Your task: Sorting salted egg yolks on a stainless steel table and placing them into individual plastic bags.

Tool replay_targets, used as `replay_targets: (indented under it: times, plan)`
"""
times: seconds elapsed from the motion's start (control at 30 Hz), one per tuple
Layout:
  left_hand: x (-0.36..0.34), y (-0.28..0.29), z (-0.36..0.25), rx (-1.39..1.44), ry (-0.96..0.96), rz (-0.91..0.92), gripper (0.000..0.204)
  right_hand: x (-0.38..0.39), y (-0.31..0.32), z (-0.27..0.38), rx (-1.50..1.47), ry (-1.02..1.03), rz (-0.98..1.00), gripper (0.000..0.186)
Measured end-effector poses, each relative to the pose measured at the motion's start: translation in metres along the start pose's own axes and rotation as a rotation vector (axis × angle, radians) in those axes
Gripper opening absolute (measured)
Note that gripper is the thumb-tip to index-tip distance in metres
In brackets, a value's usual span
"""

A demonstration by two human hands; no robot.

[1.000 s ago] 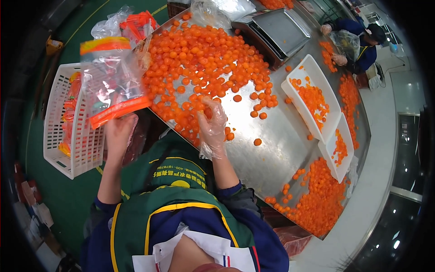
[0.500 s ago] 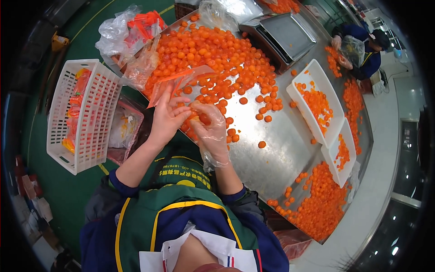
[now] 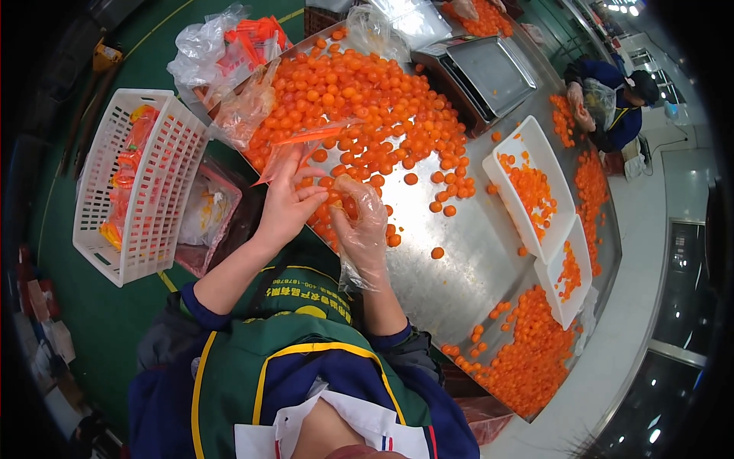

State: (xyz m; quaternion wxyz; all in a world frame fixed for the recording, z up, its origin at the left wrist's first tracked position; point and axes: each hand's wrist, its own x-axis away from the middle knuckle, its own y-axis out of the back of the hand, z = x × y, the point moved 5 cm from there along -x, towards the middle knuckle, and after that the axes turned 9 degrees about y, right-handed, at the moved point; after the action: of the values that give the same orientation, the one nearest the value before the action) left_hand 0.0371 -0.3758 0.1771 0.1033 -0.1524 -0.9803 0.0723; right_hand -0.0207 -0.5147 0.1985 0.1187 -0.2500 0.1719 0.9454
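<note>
My left hand (image 3: 287, 206), bare, pinches a clear and orange plastic bag (image 3: 294, 154) between its fingers at the table's near left edge. Just to its right, my right hand (image 3: 362, 233) wears a thin clear plastic glove. Its fingers curl round an orange ball (image 3: 350, 206), partly hidden by the glove; whether it holds more than one I cannot tell. Beyond both hands spreads a large heap of round orange balls (image 3: 336, 84), which look like salted egg yolks. Some lie loose to the right of the heap.
A metal table (image 3: 466, 252) carries a scale (image 3: 489, 73), two white trays (image 3: 562, 164) and another orange heap (image 3: 531, 352). On the left stands a white slatted basket (image 3: 157, 191) of orange packets. Plastic bags (image 3: 200, 57) lie at the far left corner. A co-worker (image 3: 619, 92) is at far right.
My right hand has drawn slightly away from the left, toward me. The bag in my left hand has turned a little. The whole view has shifted slightly.
</note>
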Motion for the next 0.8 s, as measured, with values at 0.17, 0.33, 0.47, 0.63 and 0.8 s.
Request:
replay_targets:
  times: [0.17, 0.33, 0.47, 0.63, 0.8]
  plan:
    - [-0.004, -0.008, -0.003, -0.078, -0.018, -0.016, 0.086, -0.007, 0.005, -0.001, 0.156, 0.099, 0.037, 0.040]
    - [-0.015, -0.013, 0.004, -0.161, -0.005, -0.024, 0.082, -0.012, 0.009, -0.005, 0.146, 0.105, 0.031, 0.040]
    - [-0.018, -0.011, 0.012, -0.124, 0.008, -0.010, 0.077, -0.011, 0.013, -0.005, 0.125, 0.079, 0.031, 0.038]
    - [-0.017, -0.004, 0.006, 0.095, 0.025, 0.034, 0.071, 0.005, 0.015, -0.037, -0.454, -0.362, -0.131, 0.039]
    - [0.029, 0.076, -0.066, -0.097, -0.189, -0.200, 0.078, 0.039, 0.004, -0.083, -1.397, -0.924, -0.417, 0.036]
